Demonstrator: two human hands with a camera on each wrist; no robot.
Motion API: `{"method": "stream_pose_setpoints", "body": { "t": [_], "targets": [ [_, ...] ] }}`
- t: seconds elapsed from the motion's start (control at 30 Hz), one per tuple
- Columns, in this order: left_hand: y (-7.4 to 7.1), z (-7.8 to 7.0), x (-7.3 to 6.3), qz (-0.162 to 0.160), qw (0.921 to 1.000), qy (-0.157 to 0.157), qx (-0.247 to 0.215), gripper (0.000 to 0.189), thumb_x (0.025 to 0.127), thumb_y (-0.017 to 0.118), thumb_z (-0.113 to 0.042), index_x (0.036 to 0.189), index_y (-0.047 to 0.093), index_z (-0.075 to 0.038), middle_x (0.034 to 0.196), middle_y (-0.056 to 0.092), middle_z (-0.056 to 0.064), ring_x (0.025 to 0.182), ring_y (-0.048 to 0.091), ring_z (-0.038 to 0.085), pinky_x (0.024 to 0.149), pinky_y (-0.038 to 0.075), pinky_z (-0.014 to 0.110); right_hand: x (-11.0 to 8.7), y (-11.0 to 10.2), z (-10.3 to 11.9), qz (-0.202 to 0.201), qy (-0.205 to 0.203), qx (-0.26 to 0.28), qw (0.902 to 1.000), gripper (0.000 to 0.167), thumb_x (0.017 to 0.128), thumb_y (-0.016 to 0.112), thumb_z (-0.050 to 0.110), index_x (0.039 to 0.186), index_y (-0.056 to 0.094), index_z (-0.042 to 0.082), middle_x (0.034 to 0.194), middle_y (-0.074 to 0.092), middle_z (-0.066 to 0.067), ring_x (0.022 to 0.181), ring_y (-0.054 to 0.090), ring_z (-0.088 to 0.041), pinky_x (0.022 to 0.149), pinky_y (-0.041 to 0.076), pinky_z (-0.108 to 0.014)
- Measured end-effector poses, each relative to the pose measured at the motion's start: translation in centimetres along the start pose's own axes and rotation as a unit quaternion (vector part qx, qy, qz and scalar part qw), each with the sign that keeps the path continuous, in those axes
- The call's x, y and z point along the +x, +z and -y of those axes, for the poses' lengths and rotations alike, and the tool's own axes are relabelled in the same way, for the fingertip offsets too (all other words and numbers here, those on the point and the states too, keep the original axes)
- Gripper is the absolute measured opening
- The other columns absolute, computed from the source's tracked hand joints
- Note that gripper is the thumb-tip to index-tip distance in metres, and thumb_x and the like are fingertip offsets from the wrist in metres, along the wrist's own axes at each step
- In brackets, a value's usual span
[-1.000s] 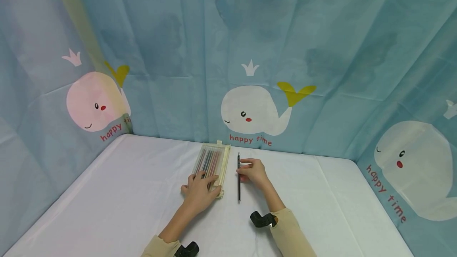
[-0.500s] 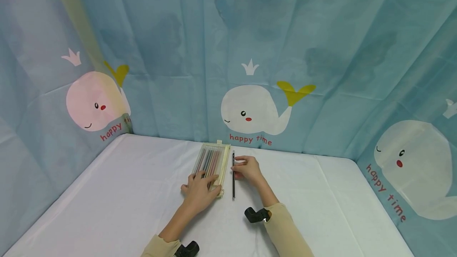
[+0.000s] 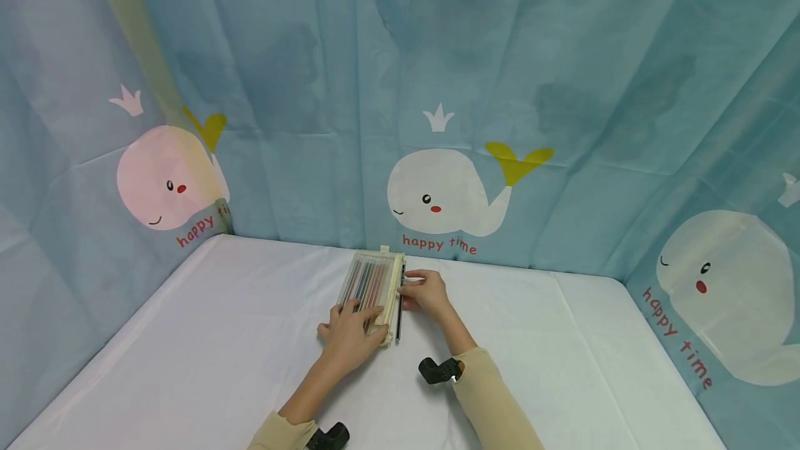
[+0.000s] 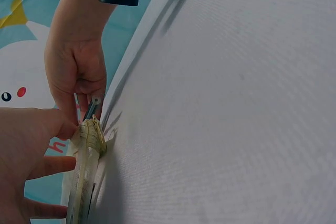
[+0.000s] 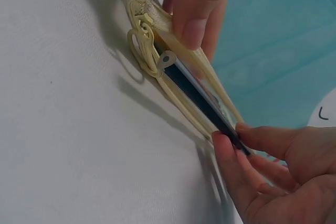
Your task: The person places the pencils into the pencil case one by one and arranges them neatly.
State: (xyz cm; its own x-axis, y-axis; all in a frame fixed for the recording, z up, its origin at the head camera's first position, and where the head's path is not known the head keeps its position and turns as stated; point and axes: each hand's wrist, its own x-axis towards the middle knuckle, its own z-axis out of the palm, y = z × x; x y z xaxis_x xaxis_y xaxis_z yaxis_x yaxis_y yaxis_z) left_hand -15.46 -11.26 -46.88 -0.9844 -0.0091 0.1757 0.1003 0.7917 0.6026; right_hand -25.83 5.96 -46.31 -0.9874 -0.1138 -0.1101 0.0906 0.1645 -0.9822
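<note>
A flat pencil case point(image 3: 396, 273) with a see-through top, cream edging and several pencils inside lies on the table. My left hand point(image 3: 350, 339) rests on its near half, fingers spread, with one fingertip at the side opening in the right wrist view. Pinched between the thumb and fingers of my right hand point(image 3: 428, 295) is a slim dark bar point(image 5: 197, 95), ruler-like, with a silver edge and a holed, rounded end point(image 5: 167, 60). This bar lies along the case's right side, within the parted edges of the opening in the right wrist view. How deep it sits I cannot tell.
A white cloth covers the table point(image 3: 562, 367). Behind it hangs a blue curtain point(image 3: 300, 179) printed with whales, close to the case's far end. A cord loop point(image 5: 139, 51) hangs at the near end of the case's opening. Black cameras point(image 3: 440, 370) sit on both wrists.
My right hand has moved left with the slim bar, from a gap beside the pencil case to its right edge. The left hand and the case have stayed in place.
</note>
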Motion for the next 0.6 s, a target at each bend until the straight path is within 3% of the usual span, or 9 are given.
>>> {"method": "stream_pose_setpoints", "body": {
  "t": [0.4,0.6],
  "targets": [
    [0.0,-0.1,0.0,0.001,1.0,-0.001,-0.004,0.041,0.094,0.071,-0.035,0.129,0.077,-0.015,0.145,0.055,0.026,0.134,0.041,0.057,0.091,0.031,0.077,0.5,0.8,-0.3,-0.032,0.01,0.04,0.9986,0.047,0.093,0.074,-0.004,0.138,0.06,-0.013,0.112,0.073,-0.03,0.068,0.071,-0.011,0.067,0.063,-0.033],
    [-0.1,-0.1,0.0,0.0,1.0,-0.003,-0.008,0.043,0.094,0.072,-0.037,0.13,0.077,-0.015,0.146,0.055,0.026,0.134,0.041,0.056,0.091,0.031,0.076,0.4,1.4,-0.6,-0.032,0.005,0.058,0.9978,0.048,0.095,0.07,-0.006,0.139,0.057,-0.015,0.115,0.072,-0.032,0.077,0.076,-0.02,0.071,0.064,-0.039]
  ]
}}
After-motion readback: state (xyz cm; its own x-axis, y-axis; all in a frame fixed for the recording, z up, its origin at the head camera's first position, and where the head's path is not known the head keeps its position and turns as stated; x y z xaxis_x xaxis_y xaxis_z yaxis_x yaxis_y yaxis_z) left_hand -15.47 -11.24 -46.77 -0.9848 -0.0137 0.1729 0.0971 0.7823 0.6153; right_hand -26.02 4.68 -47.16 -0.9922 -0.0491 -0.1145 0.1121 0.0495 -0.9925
